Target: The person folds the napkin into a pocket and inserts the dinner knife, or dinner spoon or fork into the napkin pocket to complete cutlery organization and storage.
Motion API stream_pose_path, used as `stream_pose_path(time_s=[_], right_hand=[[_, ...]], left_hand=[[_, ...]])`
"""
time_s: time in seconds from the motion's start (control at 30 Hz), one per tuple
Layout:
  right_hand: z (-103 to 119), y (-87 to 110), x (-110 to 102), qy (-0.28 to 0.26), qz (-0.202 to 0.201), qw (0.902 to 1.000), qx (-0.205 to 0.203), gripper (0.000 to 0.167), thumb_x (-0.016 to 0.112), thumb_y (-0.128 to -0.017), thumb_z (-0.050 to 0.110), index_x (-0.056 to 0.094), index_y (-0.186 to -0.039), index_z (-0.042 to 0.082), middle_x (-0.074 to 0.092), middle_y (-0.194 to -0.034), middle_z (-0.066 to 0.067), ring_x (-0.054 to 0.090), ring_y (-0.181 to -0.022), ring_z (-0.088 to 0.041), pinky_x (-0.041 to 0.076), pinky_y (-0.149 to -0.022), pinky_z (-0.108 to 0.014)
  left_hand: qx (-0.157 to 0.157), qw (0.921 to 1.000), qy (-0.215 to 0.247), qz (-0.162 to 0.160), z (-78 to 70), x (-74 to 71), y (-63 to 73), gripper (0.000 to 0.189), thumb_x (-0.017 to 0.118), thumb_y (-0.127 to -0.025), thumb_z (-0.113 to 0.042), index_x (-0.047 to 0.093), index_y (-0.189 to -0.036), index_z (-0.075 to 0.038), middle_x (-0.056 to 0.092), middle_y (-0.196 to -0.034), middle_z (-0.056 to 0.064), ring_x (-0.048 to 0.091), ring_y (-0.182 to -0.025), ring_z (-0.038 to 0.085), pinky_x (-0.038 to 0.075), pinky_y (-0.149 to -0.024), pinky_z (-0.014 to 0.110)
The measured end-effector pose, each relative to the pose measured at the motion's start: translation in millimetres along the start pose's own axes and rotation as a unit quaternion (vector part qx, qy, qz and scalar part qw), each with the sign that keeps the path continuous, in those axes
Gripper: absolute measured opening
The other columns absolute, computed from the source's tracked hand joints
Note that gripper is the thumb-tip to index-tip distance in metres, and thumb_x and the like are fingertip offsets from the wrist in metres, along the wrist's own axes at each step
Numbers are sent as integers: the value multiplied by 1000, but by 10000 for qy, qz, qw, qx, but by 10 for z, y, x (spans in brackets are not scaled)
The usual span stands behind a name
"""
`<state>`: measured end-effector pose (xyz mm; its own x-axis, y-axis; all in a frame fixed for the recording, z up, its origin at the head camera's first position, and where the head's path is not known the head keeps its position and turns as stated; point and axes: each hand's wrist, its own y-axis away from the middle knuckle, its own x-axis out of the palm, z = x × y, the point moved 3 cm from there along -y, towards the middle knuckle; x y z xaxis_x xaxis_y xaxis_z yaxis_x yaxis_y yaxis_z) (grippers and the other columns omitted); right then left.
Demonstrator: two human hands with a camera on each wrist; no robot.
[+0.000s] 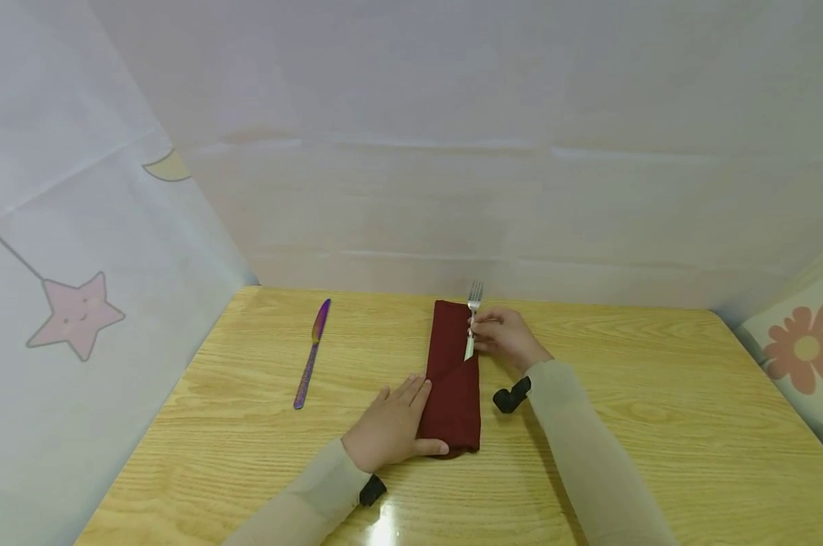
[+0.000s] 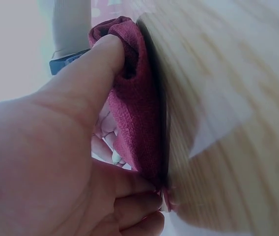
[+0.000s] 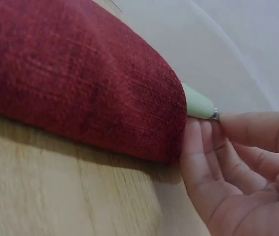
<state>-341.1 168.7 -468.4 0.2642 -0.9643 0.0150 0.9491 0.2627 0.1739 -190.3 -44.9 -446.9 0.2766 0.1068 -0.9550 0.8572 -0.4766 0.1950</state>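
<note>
A dark red cloth napkin (image 1: 452,413) lies folded into a long, narrow pocket on the table. My left hand (image 1: 387,428) rests along its left edge, fingers extended and thumb on the near end. With thumb and fingers, my right hand (image 1: 510,337) pinches a fork (image 1: 475,296) at the napkin's right side. The fork's silver tines point away from me. Its pale green handle (image 3: 197,102) goes into the napkin's fold, which hides the lower part. In the left wrist view, the napkin's rolled end (image 2: 134,54) shows under my thumb.
A table knife (image 1: 309,364) with a purple and orange sheen lies to the left, apart from the napkin. The wooden table (image 1: 629,425) meets a pale sheet (image 1: 411,212) at its back edge. Printed sheets stand at both sides.
</note>
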Motion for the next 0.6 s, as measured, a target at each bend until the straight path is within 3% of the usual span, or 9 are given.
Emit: stream_pose_path(time_s=[0.3,0.6], right_hand=[[50,63,39,332,264,9989,192,27,57,-103,5,58,-123,-12,64,-104,-11,64,-87,-17,58,-83,-32],[62,25,102,-52,-236,9994,236,32,50,-109,27,52,-129,2,60,-99,-7,62,-82,-17,56,-79,-32]], left_hand=[[-22,10000,-22,-10,0,2,-8,100,63,-89,-68,36,-155,2,33,-162,16,28,-151,29,32,-115,56],[29,10000,8,-73,10,11,-20,100,65,-88,-67,36,-155,3,34,-161,16,29,-150,29,33,-115,56]])
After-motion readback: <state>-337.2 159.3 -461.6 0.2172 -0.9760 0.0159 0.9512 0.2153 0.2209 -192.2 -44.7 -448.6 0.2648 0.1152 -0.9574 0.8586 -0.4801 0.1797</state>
